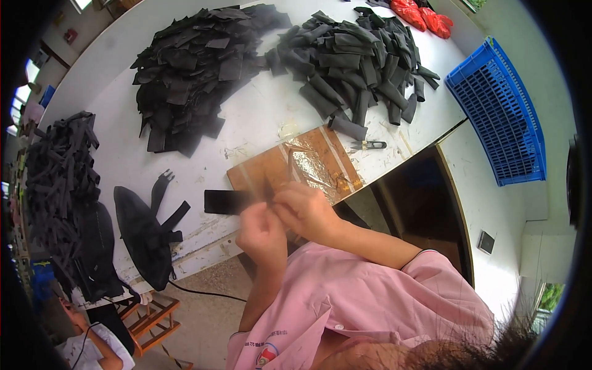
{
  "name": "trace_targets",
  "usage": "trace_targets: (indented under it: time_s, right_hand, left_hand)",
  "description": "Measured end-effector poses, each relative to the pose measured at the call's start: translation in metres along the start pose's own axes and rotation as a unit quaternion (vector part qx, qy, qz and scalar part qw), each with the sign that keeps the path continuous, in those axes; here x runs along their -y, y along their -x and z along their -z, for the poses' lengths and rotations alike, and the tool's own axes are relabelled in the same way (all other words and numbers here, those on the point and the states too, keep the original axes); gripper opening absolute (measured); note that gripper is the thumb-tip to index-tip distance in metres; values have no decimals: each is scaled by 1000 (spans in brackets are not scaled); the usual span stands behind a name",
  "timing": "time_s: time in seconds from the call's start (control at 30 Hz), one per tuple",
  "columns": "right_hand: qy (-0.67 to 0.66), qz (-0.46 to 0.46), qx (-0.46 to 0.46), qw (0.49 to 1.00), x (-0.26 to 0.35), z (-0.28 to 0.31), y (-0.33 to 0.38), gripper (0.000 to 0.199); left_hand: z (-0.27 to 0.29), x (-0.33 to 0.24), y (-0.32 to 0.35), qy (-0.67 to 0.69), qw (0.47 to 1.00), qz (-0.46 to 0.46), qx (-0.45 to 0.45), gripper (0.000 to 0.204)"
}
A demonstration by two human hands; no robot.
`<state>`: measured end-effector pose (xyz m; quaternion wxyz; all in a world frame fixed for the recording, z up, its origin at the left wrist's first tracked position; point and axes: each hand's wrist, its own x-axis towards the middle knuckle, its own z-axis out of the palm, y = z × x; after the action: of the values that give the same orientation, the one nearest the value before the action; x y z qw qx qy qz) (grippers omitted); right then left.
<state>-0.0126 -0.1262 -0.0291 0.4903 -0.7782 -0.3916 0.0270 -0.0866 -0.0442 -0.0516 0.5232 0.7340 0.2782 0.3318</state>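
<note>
Head view: a flat black fabric strip [229, 201] was pinched at its right end by both the left hand [263, 233] and right hand [306, 211], over the brown board [296, 169]'s near edge. Folding or rolling was probably underway, though it's blurry; an even tuck seemed needed next.

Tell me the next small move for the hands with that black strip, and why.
Probably lay the black strip flat on the brown board. Both the left hand and right hand pinch its near end just over the board's edge, while its far end juts out to the left over the white table. What the fingers do at that end is blurred.
</note>
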Motion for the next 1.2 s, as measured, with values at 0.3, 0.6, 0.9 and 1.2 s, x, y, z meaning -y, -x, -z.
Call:
trace_targets:
  time_s: [0.3, 0.6, 0.9, 1.2]
  right_hand:
    - [-6, -12, -67, 998, -15, -8, 3, 11]
    - [-655, -396, 114, 634, -22, 5, -7, 10]
    - [-554, -348, 86, 752, -30, 7, 2, 16]
    - [-598, -257, 47, 758, -18, 24, -6, 14]
  left_hand:
    - [9, 9, -21, 381, 892, 222, 99, 21]
    - [-8, 9, -26, 106, 994, -2, -13, 24]
    - [7, -6, -30, 239, 955, 120, 130, 29]
    - [8, -34, -17, 378, 875, 166, 254, 41]
